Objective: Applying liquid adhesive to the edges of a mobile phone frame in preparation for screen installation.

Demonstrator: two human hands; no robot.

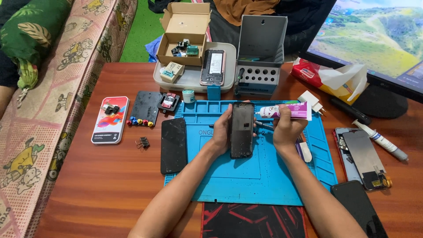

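Left hand (221, 131) clamped around dark phone (242, 130), centre frame over blue mat (264, 176). Right hand (286, 128) closed on glue tube (284, 110), nozzle at phone's right edge.

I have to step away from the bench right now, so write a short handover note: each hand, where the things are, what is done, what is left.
Left hand: holds the dark phone panel upright over the blue work mat.
Right hand: grips the white and purple glue tube, nozzle pointing at the panel's upper right edge.
Nearby: a second dark screen on the mat's left edge; an opened phone on the grey tray; another opened phone to the right.
Done: panel picked up, glue tube brought to it.
Left: whether any glue is on the edge cannot be told; panel not yet seated on a phone body.
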